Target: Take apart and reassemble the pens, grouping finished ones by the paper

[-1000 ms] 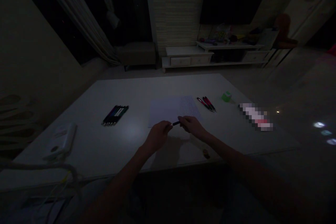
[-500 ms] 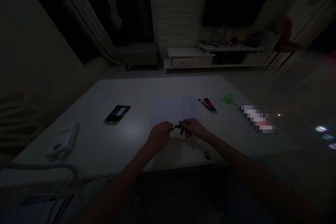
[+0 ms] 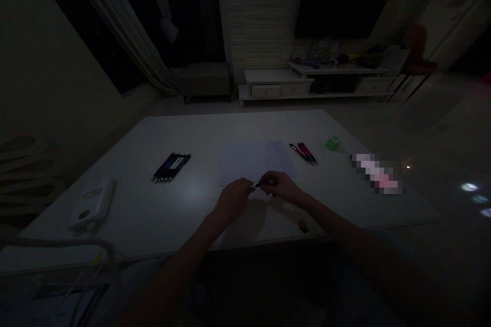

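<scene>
My left hand [image 3: 236, 196] is closed near the front middle of the white table, pinching the light end of a slim pen-like piece [image 3: 257, 185]. My right hand [image 3: 280, 186] is closed too, its fingertips on the dark end of that piece. Much of it is hidden by my fingers, and the room is dim. Just beyond both hands lie paper sheets [image 3: 243, 158], blank on the left and covered in handwriting on the right. Several red and black pens [image 3: 304, 154] rest right of the paper. Near the front edge sits a small brownish object [image 3: 303, 226].
On the left of the table [image 3: 184, 235] lie a pack of several dark pens [image 3: 171, 167] and a white power strip [image 3: 94, 203] with a cable. A green cube-shaped thing [image 3: 333, 143] and a blurred-out item [image 3: 376, 173] sit near the right edge.
My right hand's fingers have shifted slightly up and left around the dark end, and their grip has changed. My left hand stays almost where it was.
</scene>
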{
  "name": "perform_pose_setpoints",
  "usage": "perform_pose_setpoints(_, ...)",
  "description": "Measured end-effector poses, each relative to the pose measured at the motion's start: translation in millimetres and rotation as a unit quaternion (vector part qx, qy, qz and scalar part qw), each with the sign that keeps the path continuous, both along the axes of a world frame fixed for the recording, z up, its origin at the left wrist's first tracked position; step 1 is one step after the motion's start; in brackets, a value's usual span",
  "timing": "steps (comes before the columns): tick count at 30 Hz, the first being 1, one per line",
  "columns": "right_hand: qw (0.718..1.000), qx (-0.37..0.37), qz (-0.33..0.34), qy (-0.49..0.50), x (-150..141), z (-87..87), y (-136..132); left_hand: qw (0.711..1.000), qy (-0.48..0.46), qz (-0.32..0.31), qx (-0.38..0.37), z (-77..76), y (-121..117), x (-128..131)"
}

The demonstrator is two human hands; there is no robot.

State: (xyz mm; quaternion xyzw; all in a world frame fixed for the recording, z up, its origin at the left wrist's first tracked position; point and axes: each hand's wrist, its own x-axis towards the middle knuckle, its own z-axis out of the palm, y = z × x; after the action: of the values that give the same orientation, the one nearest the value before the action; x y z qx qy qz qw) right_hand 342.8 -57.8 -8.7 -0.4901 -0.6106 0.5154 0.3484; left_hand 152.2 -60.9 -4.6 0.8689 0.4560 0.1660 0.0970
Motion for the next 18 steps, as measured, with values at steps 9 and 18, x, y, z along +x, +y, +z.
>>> perform_pose_setpoints(9,1.000,-0.025,0.008,0.008,0.7,-2.8,1.6,1.000,0.002,0.003,-0.009,2.4,-1.1,-0.5)
perform_pose_setpoints(18,0.998,0.055,-0.026,-0.019,1.2,1.3,2.6,0.999,-0.031,0.001,-0.037,2.5,-0.1,0.1)
